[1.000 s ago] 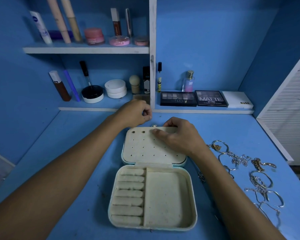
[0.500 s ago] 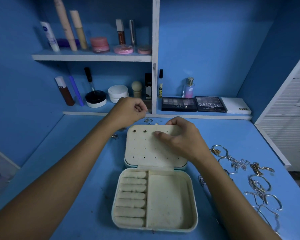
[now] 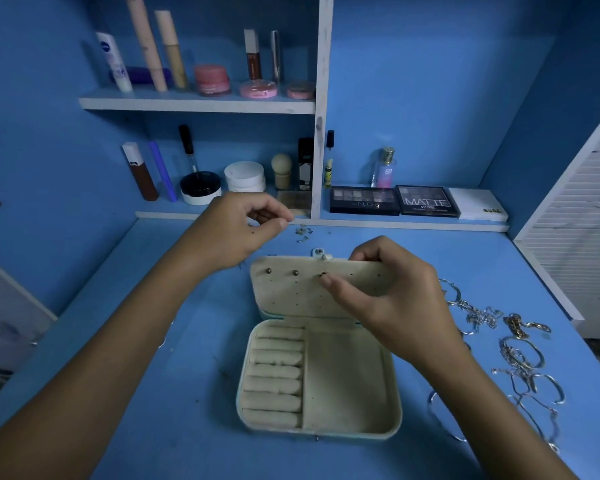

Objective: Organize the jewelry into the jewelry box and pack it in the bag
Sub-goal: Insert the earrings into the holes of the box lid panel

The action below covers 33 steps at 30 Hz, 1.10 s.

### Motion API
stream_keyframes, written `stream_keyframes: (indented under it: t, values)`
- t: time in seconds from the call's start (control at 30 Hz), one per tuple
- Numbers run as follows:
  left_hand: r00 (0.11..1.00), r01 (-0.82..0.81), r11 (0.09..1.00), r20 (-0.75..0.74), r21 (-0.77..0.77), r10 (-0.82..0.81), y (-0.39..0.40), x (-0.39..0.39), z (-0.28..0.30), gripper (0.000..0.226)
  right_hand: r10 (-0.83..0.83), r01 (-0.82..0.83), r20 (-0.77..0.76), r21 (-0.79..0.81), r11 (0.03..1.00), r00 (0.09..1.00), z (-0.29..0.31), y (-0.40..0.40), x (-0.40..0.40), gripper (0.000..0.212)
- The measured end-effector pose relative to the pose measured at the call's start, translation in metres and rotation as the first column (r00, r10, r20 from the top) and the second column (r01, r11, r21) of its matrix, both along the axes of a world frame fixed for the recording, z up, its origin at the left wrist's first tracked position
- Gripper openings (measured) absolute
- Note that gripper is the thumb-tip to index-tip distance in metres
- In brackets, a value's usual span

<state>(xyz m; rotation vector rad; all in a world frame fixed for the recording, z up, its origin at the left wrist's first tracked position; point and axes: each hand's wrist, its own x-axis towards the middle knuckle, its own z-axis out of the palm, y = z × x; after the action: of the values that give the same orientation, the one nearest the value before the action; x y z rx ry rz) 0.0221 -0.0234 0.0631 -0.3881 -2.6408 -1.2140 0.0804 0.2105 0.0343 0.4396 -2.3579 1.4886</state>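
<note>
Jewelry box (image 3: 321, 382) lies open on the blue table (image 3: 187, 341), its lid (image 3: 291, 289) pinched at the far edge by the right hand (image 3: 388, 299), thumb beside a stud (image 3: 323, 274), while the left hand (image 3: 236, 233), fingertips pinched together, hovers behind near loose earrings (image 3: 303, 232).

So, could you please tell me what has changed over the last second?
The left hand lifted away from the open cream jewelry box with fingertips pinched. The right hand tilted the perforated lid panel up, thumb at a third stud. The silver bracelets stayed put.
</note>
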Motion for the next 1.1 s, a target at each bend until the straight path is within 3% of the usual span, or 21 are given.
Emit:
stream_keyframes:
  t: [0.2, 0.43, 1.1]
  values:
    - [0.996, 0.062, 0.996, 0.06, 0.065, -0.066, 0.006, 0.037, 0.002, 0.012, 0.02, -0.002, -0.232, 0.077, 0.997, 0.972, -0.014, 0.005, 0.021, 0.02]
    - [0.972, 0.177, 0.984, 0.153, 0.027, -0.179, 0.015, 0.065, 0.003, 0.006, 0.09, -0.049, -0.37, 0.12, 0.992, 0.925, -0.032, 0.01, 0.033, 0.021]
    - [0.913, 0.265, 0.964, 0.315, 0.025, -0.26, 0.026, 0.077, 0.008, 0.011, 0.097, -0.054, -0.391, 0.12, 0.991, 0.915, -0.048, 0.011, 0.041, 0.018]
